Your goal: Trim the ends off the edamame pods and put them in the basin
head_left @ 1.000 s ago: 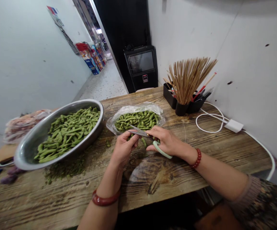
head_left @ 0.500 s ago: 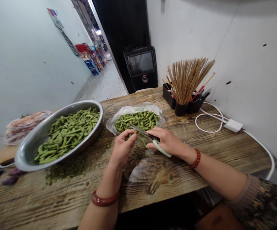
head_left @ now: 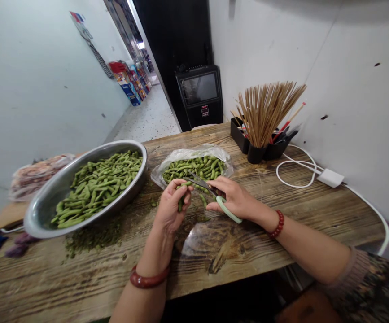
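Green edamame pods (head_left: 188,183) are pinched in my left hand (head_left: 173,202), one of them poking out toward the blades. My right hand (head_left: 232,197) grips scissors (head_left: 224,209) with pale green handles, and their blades reach the pod at my left fingertips. Just beyond both hands lies a clear plastic bag (head_left: 159,174) with many more pods in it. A loose pod (head_left: 203,200) rests on the table between my hands. To the left stands a large oval metal basin (head_left: 34,220) heaped with pods.
Green trimmings (head_left: 93,240) litter the wooden table (head_left: 140,273) below the basin. At the back right, a black holder (head_left: 255,154) carries a bundle of wooden skewers (head_left: 268,112). A white adapter (head_left: 329,178) with its cable lies by the wall. Another filled bag (head_left: 39,172) is behind the basin.
A pod now shows more clearly at my left fingertips, under the scissor blades. The whole view has shifted slightly; both hands stay nearly in place.
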`<state>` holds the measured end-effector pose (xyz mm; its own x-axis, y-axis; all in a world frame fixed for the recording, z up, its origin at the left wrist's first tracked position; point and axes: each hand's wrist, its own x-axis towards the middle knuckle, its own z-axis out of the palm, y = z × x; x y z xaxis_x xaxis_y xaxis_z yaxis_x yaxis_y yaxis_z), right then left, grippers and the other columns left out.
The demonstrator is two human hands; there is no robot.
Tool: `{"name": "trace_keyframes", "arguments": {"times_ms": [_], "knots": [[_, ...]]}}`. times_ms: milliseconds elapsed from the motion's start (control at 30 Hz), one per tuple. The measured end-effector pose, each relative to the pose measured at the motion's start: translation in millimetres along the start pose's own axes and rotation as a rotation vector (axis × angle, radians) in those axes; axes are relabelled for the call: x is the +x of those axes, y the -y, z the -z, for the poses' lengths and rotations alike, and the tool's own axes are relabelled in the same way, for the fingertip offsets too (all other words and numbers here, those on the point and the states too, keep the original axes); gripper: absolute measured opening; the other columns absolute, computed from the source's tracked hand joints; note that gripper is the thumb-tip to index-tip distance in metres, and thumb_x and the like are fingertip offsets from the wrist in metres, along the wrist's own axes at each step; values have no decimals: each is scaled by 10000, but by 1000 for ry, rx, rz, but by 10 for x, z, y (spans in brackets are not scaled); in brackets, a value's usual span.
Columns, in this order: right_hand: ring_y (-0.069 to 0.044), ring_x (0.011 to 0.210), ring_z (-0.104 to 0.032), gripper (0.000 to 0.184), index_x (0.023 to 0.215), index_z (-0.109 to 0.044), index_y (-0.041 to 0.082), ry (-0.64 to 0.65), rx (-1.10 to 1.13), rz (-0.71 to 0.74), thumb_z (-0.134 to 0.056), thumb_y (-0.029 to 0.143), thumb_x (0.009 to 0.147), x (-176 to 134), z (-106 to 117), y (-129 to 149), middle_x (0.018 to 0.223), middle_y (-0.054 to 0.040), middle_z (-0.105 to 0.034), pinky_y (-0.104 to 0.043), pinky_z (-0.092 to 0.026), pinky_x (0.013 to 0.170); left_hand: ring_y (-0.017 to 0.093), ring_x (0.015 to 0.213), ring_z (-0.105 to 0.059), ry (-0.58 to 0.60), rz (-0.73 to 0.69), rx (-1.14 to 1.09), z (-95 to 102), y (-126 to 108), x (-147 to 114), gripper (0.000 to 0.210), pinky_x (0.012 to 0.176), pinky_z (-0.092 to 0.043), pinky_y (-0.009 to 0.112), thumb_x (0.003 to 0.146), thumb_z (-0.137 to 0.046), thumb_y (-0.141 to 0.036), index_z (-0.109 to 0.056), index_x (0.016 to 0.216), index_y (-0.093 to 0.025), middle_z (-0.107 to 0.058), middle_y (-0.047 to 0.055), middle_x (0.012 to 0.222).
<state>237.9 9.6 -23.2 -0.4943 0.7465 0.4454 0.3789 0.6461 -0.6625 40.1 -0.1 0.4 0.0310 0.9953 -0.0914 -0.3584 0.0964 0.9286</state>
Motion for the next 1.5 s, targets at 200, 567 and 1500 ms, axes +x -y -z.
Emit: {"name": "trace_keyframes", "arguments": {"times_ms": [200, 567, 1500], "knots": [[-175, 787, -545, 534, 1177, -560, 152, 7, -20, 14, -722, 416, 742, -5, -2, 6, 926, -62, -557, -300, -465, 713, 33, 432, -425, 42, 23, -17, -32, 15, -24, 240, 369, -283, 124, 710, -690, -187, -490, 843, -176, -630, -10, 708], [-165, 760, -529, 474, 1129, -584, 158, -29, 46, 53, -722, 404, 748, -2, -24, -18, 870, -46, -551, -282, -451, 685, 39, 444, -442, 105, 58, 47, -55, 65, -42, 229, 384, -278, 138, 734, -691, -220, -512, 863, -159, -632, 3, 727], [-192, 831, -598, 452, 1111, -610, 136, -130, 32, 26, -686, 430, 776, 42, 41, -30, 912, -81, -621, -299, -476, 748, 139, 630, -517, 74, -248, 968, 72, 225, 86, 117, 606, -385, 239, 720, -651, -263, -635, 656, -166, -608, 7, 636]]}}
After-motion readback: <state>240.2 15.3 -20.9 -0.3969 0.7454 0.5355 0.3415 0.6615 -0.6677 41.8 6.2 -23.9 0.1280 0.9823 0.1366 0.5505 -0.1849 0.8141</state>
